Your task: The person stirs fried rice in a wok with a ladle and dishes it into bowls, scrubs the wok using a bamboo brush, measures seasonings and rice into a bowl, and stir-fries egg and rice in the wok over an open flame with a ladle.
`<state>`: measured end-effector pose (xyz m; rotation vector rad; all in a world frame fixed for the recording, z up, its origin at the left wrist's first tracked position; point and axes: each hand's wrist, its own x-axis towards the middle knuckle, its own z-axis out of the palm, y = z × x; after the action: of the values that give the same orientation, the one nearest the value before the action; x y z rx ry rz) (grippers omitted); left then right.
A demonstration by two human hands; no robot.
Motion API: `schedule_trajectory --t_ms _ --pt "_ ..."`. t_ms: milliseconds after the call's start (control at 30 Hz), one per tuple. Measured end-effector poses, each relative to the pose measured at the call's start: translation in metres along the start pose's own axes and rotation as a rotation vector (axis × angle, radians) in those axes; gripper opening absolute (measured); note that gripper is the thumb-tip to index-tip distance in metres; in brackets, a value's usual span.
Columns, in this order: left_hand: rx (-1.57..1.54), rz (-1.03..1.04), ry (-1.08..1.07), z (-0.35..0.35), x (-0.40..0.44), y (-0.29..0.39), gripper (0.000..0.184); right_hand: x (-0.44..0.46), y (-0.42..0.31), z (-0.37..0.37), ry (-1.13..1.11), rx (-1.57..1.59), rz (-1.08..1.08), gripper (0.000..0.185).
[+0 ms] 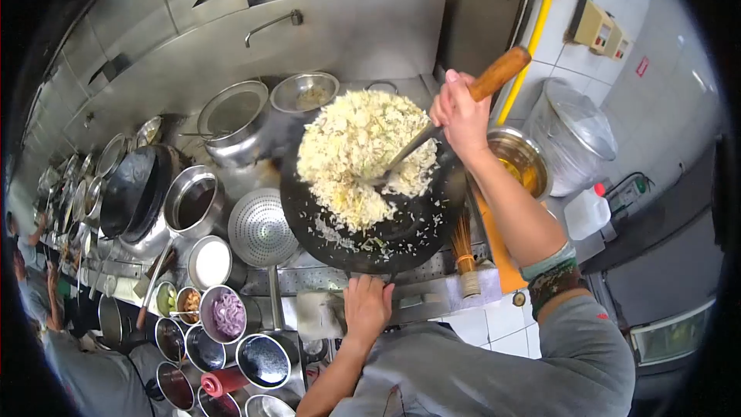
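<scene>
A black wok [421,228] holds a large mound of fried rice [363,147] with egg and green bits. My right hand [465,116] is closed round the wooden-handled wok ladle [417,141]. The ladle slants down to the left, and its head is partly buried in the rice. At the wok's near edge, my left hand [368,305] is closed with its fingers curled over the rim; the grip itself is partly hidden. A folded cloth [319,315] lies beside that hand. Loose grains are scattered over the wok's near side.
Left of the wok are a perforated strainer [262,228] and a pot of dark liquid [193,199]. Seasoning pots and a bowl of chopped onion [224,315] stand nearer. A bamboo brush [465,259] and an oil pot [532,156] are right. Another person [93,374] stands far left.
</scene>
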<state>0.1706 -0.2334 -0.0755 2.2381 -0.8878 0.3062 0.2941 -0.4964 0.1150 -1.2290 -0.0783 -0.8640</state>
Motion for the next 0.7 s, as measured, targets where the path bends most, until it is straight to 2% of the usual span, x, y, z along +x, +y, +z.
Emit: schedule_trajectory --t_ms 33,67,133,167,233,333,367,433,467,533,633,700 --pt "0.072 -0.004 -0.052 -0.007 0.011 0.002 0.015 -0.010 0.007 -0.006 -0.039 0.038 -0.009 0.034" --pt "0.101 -0.006 0.011 -0.003 0.033 -0.006 0.016 -0.009 0.018 -0.006 -0.044 0.013 -0.005 0.035" --pt "0.086 -0.029 -0.028 -0.005 0.079 -0.019 0.018 0.005 0.021 -0.003 0.047 0.014 0.047 0.035" --pt "0.088 -0.014 0.015 0.004 0.086 -0.026 0.018 0.014 0.006 0.005 0.019 0.020 0.012 0.035" --pt "0.144 0.006 0.008 0.025 0.087 -0.042 0.020 0.022 -0.026 0.016 0.152 -0.051 0.107 0.037" --pt "0.144 -0.015 0.001 0.029 0.089 -0.043 0.020 0.027 -0.050 0.013 -0.069 0.163 0.013 0.030" --pt "0.137 -0.034 -0.022 0.026 0.090 -0.041 0.019 0.026 -0.036 0.013 -0.067 0.169 0.018 0.030" --pt "0.115 -0.050 -0.045 0.023 0.091 -0.040 0.020 0.016 0.023 0.018 0.139 0.069 0.021 0.029" --pt "0.085 -0.060 -0.057 0.021 0.092 -0.039 0.020 0.005 0.055 0.019 0.022 0.102 0.145 0.032" --pt "0.082 -0.031 0.002 0.013 0.090 -0.034 0.023 0.041 0.069 0.022 -0.111 0.161 0.268 0.031" --pt "0.099 -0.010 0.046 -0.018 0.079 -0.019 0.030 0.077 0.026 0.042 -0.167 0.128 0.279 0.032" --pt "0.109 -0.010 0.044 -0.028 0.078 -0.013 0.035 0.084 0.026 0.045 -0.202 0.212 0.227 0.035"
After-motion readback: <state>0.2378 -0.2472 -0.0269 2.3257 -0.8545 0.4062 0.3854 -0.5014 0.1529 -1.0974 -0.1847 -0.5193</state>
